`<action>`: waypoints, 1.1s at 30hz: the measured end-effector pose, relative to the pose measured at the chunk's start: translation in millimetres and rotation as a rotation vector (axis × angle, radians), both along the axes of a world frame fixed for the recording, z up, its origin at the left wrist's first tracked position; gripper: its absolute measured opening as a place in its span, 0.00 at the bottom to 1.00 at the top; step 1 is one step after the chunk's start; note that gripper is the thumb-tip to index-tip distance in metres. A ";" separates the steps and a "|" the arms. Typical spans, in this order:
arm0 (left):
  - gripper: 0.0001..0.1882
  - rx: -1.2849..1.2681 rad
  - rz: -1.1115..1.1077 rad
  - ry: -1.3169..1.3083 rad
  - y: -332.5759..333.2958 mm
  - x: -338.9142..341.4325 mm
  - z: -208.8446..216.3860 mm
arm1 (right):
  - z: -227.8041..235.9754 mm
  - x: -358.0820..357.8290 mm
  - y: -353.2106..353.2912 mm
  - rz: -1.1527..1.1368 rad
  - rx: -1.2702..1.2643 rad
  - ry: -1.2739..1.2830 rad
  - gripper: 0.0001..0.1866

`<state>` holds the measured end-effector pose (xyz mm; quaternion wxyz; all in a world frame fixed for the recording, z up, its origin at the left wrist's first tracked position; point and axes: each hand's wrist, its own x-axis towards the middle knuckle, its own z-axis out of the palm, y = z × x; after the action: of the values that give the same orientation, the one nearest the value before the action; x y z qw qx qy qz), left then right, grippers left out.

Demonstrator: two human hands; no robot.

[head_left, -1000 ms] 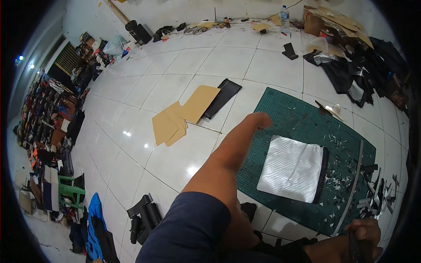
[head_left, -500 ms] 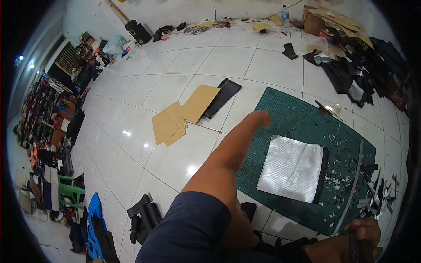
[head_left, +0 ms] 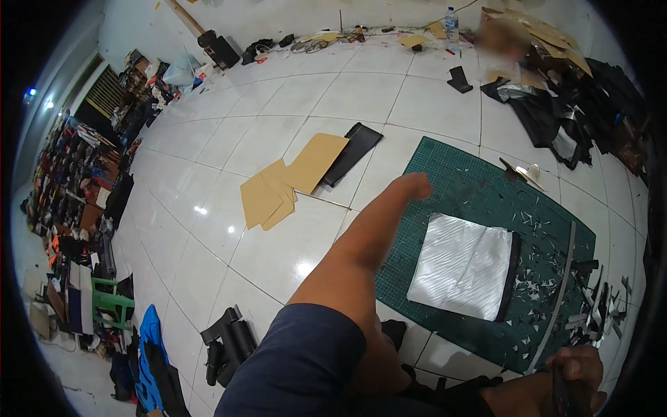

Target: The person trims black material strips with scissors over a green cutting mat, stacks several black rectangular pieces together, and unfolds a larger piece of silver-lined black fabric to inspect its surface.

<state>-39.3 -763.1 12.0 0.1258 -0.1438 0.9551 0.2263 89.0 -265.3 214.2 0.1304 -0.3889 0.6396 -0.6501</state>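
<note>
A crinkled silver rectangular piece (head_left: pixel 462 267) with a black strip along its right edge lies on the green cutting mat (head_left: pixel 458 174). My left arm reaches out in a navy sleeve. The left hand (head_left: pixel 417 186) is at the mat's left edge, beyond the silver piece and apart from it. It looks closed, its fingertips hidden. At the lower right my right hand (head_left: pixel 580 368) is curled around a dark handle-like thing (head_left: pixel 561 396) whose kind I cannot make out. Nearby, a long metal ruler (head_left: pixel 556 306) crosses the mat's right side, with small silver and black offcuts (head_left: pixel 531 288) around it.
Tan card pieces (head_left: pixel 267 194) and a folded black piece (head_left: pixel 354 153) lie on the white tiles left of the mat. Dark rolled material (head_left: pixel 229 344) is at the lower left, black scraps (head_left: pixel 556 125) at the far right. A water bottle (head_left: pixel 451 28) stands by the wall.
</note>
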 end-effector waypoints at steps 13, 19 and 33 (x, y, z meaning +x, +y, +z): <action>0.18 -0.058 -0.254 -0.193 -8.0 -11.0 -7.9 | 2.0 -3.3 5.4 0.118 -0.013 -0.137 0.10; 0.17 -0.060 -0.084 -0.021 -1.3 -5.4 -5.2 | 0.2 4.4 -6.7 -0.027 -0.090 0.077 0.13; 0.25 0.039 -0.070 -0.029 -1.6 -2.2 0.6 | 7.6 2.9 -11.6 0.067 -0.080 -0.055 0.25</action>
<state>-41.5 -764.7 12.7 0.1505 -0.1112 0.9530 0.2383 91.9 -277.0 221.8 0.1543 -0.3970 0.5957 -0.6810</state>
